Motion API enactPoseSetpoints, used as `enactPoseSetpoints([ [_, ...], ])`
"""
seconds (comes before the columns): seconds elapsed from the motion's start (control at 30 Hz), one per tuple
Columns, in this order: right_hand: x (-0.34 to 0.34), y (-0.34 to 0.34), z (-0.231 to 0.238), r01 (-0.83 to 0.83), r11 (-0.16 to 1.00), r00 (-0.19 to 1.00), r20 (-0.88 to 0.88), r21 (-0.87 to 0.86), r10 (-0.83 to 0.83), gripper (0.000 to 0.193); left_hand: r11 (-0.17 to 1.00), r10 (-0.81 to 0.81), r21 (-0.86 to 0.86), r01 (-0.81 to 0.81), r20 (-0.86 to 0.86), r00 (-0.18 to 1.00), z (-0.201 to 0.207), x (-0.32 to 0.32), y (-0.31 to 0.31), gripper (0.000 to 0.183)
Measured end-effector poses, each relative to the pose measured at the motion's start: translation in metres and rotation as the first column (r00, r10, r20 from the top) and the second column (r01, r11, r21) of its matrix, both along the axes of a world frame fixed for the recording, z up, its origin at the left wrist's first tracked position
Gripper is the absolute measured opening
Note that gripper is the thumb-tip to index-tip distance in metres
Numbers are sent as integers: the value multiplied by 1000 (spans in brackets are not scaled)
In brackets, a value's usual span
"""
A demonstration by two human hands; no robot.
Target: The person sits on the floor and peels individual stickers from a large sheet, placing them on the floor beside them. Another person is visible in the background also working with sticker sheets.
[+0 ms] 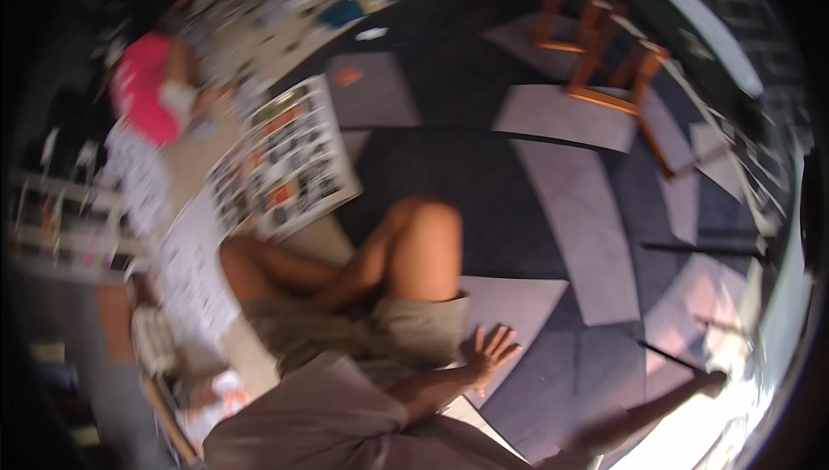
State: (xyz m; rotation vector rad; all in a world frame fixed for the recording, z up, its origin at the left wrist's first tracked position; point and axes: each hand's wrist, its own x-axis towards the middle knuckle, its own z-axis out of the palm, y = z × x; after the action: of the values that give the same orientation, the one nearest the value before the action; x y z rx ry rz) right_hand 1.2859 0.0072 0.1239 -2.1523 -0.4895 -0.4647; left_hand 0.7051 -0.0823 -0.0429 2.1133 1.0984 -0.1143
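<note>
My left hand (492,355) is open over the patterned carpet, its fingers spread, just right of my bent knee. No object shows in it. Far to the right, my right arm reaches out to the bright edge of the view. There my right hand (711,382) looks closed at the end of a thin dark rod (669,356). Blur and glare hide the single fingers and what kind of thing the rod is. Under my left forearm, part of a pale flat sheet or board (484,425) shows.
A large printed sheet with picture blocks (289,164) lies beyond my legs (423,250). Another person in a pink top (145,90) is at the far left, near white papers (192,267). Orange-brown wooden frames (604,103) stand at the far right. Another dark rod (704,248) juts in below them.
</note>
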Motion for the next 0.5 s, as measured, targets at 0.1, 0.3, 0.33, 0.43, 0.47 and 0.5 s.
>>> enactPoseSetpoints([
  [0.1, 42, 35, -18, 14, 995, 998, 59, -102, -8, 49, 999, -37, 4, 38, -110, 993, -4, 4, 4, 167],
  [0.3, 50, 56, -28, 56, 986, 994, 101, -158, -40, 49, 993, -117, -16, 116, -153, 981, -1, -1, 14, 169],
  [0.33, 49, 58, -24, 57, 985, 994, 99, -164, -41, 49, 996, -85, -40, 80, -137, 987, -1, -1, 14, 171],
  [0.43, 44, 67, -20, 46, 983, 994, 102, -177, -28, 49, 997, -76, -24, 74, -127, 989, -4, -2, 13, 171],
  [0.47, 42, 69, -20, 47, 983, 994, 104, -180, -28, 49, 997, -80, -26, 77, -132, 988, -5, -2, 13, 171],
  [0.5, 42, 71, -19, 44, 982, 994, 111, -183, -24, 49, 997, -81, -30, 77, -126, 989, -5, -2, 12, 171],
])
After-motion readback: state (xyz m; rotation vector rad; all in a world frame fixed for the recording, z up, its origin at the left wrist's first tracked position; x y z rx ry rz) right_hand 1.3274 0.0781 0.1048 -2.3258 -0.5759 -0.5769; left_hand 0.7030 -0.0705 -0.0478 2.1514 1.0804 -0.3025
